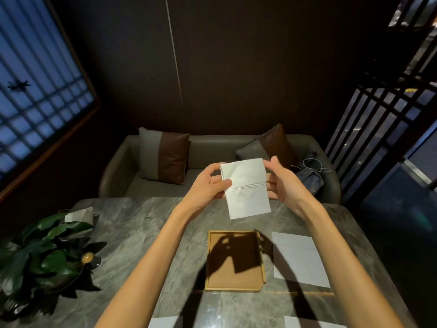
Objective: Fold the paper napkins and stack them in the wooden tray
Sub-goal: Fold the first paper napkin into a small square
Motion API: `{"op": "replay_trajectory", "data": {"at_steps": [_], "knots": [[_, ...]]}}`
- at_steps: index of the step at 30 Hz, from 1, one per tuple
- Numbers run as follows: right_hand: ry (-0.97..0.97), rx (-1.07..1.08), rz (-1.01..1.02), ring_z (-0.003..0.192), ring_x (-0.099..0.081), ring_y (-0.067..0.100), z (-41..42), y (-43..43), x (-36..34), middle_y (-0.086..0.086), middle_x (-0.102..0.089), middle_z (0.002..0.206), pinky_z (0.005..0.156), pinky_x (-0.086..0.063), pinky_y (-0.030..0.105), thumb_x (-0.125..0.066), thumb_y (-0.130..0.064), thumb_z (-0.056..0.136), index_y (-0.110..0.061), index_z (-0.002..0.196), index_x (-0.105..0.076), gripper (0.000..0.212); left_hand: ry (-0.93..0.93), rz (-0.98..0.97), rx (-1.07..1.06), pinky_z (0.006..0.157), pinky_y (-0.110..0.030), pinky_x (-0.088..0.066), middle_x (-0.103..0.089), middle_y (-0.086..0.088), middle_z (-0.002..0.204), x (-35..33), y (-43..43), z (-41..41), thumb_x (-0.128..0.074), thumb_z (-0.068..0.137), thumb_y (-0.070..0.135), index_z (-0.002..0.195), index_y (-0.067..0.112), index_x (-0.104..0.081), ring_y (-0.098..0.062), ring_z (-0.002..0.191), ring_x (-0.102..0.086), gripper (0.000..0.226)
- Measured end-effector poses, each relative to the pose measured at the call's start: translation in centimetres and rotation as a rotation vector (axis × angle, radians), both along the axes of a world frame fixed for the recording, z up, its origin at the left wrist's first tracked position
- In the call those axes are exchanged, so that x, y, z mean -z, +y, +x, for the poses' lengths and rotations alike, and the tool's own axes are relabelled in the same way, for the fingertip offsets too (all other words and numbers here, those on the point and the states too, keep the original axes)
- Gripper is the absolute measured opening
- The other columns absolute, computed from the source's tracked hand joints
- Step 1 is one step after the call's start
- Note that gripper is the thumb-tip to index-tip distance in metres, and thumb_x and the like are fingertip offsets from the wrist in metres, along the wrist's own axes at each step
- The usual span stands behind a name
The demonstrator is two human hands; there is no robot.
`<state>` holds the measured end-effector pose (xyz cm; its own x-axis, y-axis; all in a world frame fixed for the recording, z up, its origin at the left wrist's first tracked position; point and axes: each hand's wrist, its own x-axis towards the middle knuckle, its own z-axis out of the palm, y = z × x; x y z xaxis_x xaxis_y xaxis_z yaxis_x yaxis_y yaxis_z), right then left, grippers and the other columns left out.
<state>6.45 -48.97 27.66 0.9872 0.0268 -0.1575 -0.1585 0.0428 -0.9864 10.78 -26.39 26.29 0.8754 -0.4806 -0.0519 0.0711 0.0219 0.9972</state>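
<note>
On my feed, the left hand pinches the left edge of a creased napkin held in the air beyond the wooden tray. The right hand curls its fingers at the right edge. A flat sheet lies just right of the tray, and I see a plant well to its left.

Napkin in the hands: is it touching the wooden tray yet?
Apart. The head view shows the napkin held up by the left hand, with bare table between its lower edge and the tray.
</note>
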Motion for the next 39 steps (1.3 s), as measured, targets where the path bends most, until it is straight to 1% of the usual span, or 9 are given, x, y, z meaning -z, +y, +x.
{"op": "replay_trajectory", "data": {"at_steps": [2, 7, 11, 15, 20, 24, 30, 35, 39], "knots": [[0.042, -0.054, -0.118, 0.094, -0.075, 0.009, -0.3, 0.1, 0.7, -0.017, -0.077, 0.102, 0.067, -0.059, 0.021, -0.062, -0.076, 0.073, -0.054, 0.093, -0.073, 0.031, -0.029, 0.023, 0.002, 0.072, -0.024, -0.061, -0.078, 0.001, 0.11, -0.1, 0.2, 0.2, -0.063, 0.097, 0.011, 0.133, 0.024, -0.049, -0.019, 0.098, -0.076, 0.04], [-0.001, -0.006, -0.172, 0.091, -0.076, 0.014, -0.4, 0.5, 1.4, -0.009, -0.079, 0.1, 0.068, -0.06, 0.023, -0.064, -0.043, 0.092, -0.04, 0.094, -0.077, 0.013, -0.047, 0.057, 0.024, 0.075, -0.026, -0.062, -0.078, 0.005, 0.108, -0.2, 0.4, 0.4, -0.061, 0.099, 0.014, 0.133, 0.026, -0.048, -0.019, 0.098, -0.076, 0.039], [-0.005, 0.032, -0.154, 0.09, -0.077, 0.014, -0.4, 0.5, 1.2, -0.006, -0.078, 0.102, 0.07, -0.061, 0.027, -0.066, -0.037, 0.093, -0.036, 0.098, -0.075, 0.01, -0.02, 0.119, 0.046, 0.071, -0.025, -0.063, -0.08, 0.006, 0.1, -0.4, 0.5, 0.2, -0.068, 0.095, 0.016, 0.126, 0.026, -0.049, -0.021, 0.095, -0.077, 0.037], [-0.014, -0.026, -0.081, 0.097, -0.075, 0.013, -0.9, 0.0, 1.0, -0.007, -0.077, 0.109, 0.074, -0.061, 0.026, -0.069, -0.026, 0.093, -0.031, 0.111, -0.071, 0.019, -0.072, 0.124, -0.007, 0.068, -0.021, -0.061, -0.078, 0.018, 0.097, -0.4, 0.7, 0.0, -0.067, 0.095, 0.011, 0.115, 0.032, -0.057, -0.009, 0.096, -0.076, 0.031], [-0.098, 0.066, -0.139, 0.09, -0.073, 0.001, -1.2, 0.4, 0.9, -0.019, -0.077, 0.096, 0.065, -0.057, 0.015, -0.065, -0.009, 0.094, -0.042, 0.095, -0.074, 0.033, -0.146, 0.053, -0.054, 0.075, -0.025, -0.062, -0.075, 0.009, 0.105, -0.3, 1.0, -0.6, -0.068, 0.092, 0.006, 0.106, 0.022, -0.072, -0.01, 0.099, -0.072, 0.022], [-0.206, 0.091, -0.224, 0.091, -0.068, -0.006, -1.6, 0.6, 0.8, -0.025, -0.075, 0.094, 0.065, -0.054, 0.012, -0.062, -0.004, 0.094, -0.042, 0.08, -0.08, 0.044, -0.109, -0.016, -0.053, 0.079, -0.027, -0.06, -0.074, 0.002, 0.116, -0.4, 1.1, -1.1, -0.067, 0.091, 0.004, 0.116, 0.017, -0.068, -0.012, 0.111, -0.069, 0.028], [-0.267, 0.116, -0.237, 0.1, -0.068, 0.008, -2.2, 0.7, 0.4, -0.022, -0.074, 0.098, 0.067, -0.058, 0.022, -0.06, -0.002, 0.095, -0.035, 0.074, -0.079, 0.044, 0.241, -0.1, -0.077, 0.089, -0.035, -0.057, -0.073, -0.01, 0.116, -0.9, 0.8, -2.0, -0.063, 0.097, 0.028, 0.118, 0.02, -0.067, -0.023, 0.104, -0.071, 0.024], [-0.282, 0.088, -0.261, 0.102, -0.067, 0.004, -3.0, 1.0, -0.1, -0.026, -0.072, 0.103, 0.069, -0.058, 0.019, -0.057, -0.011, 0.099, -0.041, 0.089, -0.078, 0.038, 0.089, 0.079, -0.034, 0.083, -0.031, -0.062, -0.079, 0.003, 0.104, -0.9, 1.1, -3.1, -0.071, 0.093, 0.026, 0.112, 0.024, -0.068, -0.018, 0.1, -0.075, 0.02], [-0.059, 0.031, 0.004, 0.101, -0.072, 0.014, -3.7, 1.3, 0.7, -0.003, -0.072, 0.117, 0.074, -0.06, 0.027, -0.052, -0.037, 0.101, -0.037, 0.117, -0.068, 0.023, -0.004, 0.096, -0.124, 0.083, -0.035, -0.061, -0.079, -0.004, 0.098, -0.7, 1.5, -4.0, -0.071, 0.093, 0.016, 0.115, 0.015, -0.067, -0.023, 0.094, -0.075, 0.023]]}}
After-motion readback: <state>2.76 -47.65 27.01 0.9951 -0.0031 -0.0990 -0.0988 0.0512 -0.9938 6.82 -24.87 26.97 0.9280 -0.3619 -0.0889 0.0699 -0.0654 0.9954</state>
